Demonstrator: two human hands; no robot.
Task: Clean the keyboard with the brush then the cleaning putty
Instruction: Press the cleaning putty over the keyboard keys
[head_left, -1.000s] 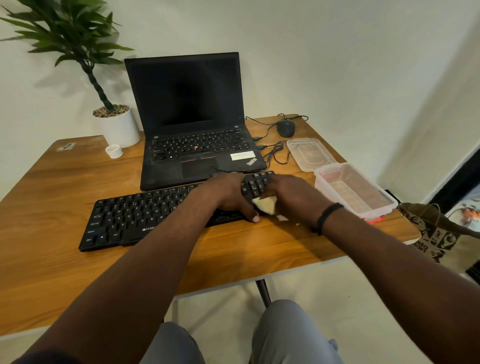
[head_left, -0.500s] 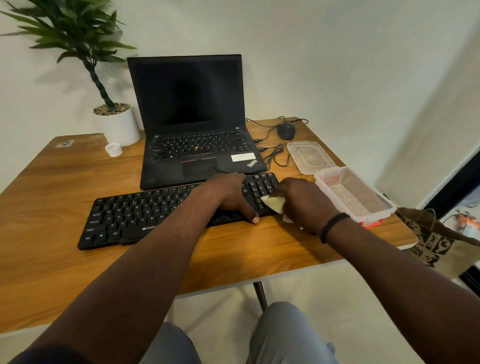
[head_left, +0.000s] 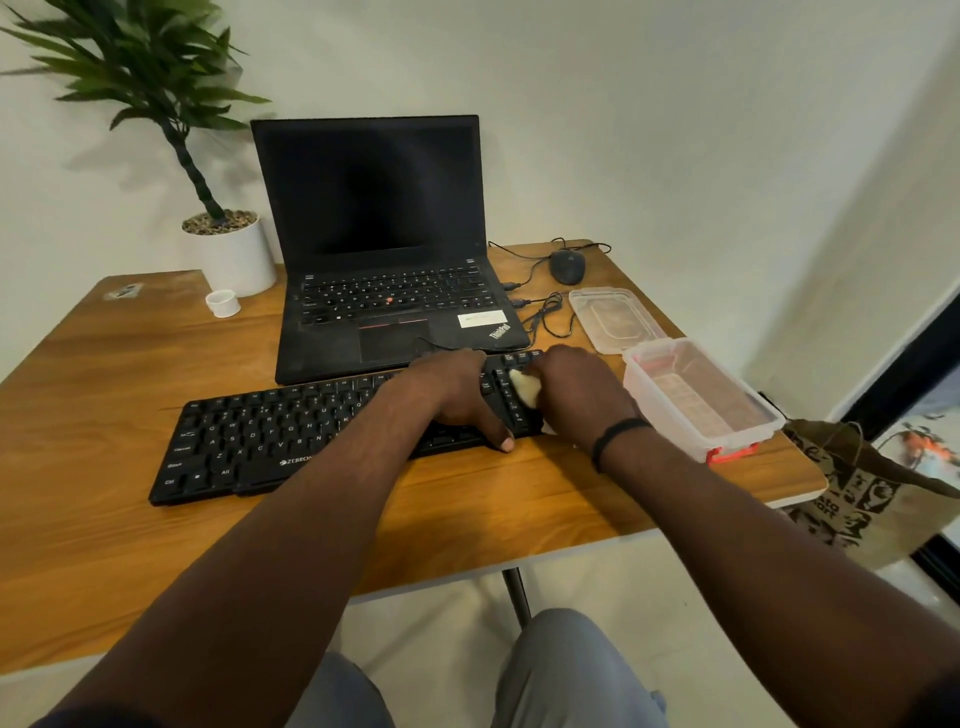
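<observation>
right grip (head_left: 576, 395): 1 putty (head_left: 525, 388) | left grip (head_left: 457, 395): 1 keyboard (head_left: 260, 441)

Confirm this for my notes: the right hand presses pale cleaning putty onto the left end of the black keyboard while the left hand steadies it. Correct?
Not quite. In the head view the right hand presses the pale cleaning putty onto the right end of the black keyboard, over the number pad, not the left end. The left hand does rest on the keyboard beside it.
</observation>
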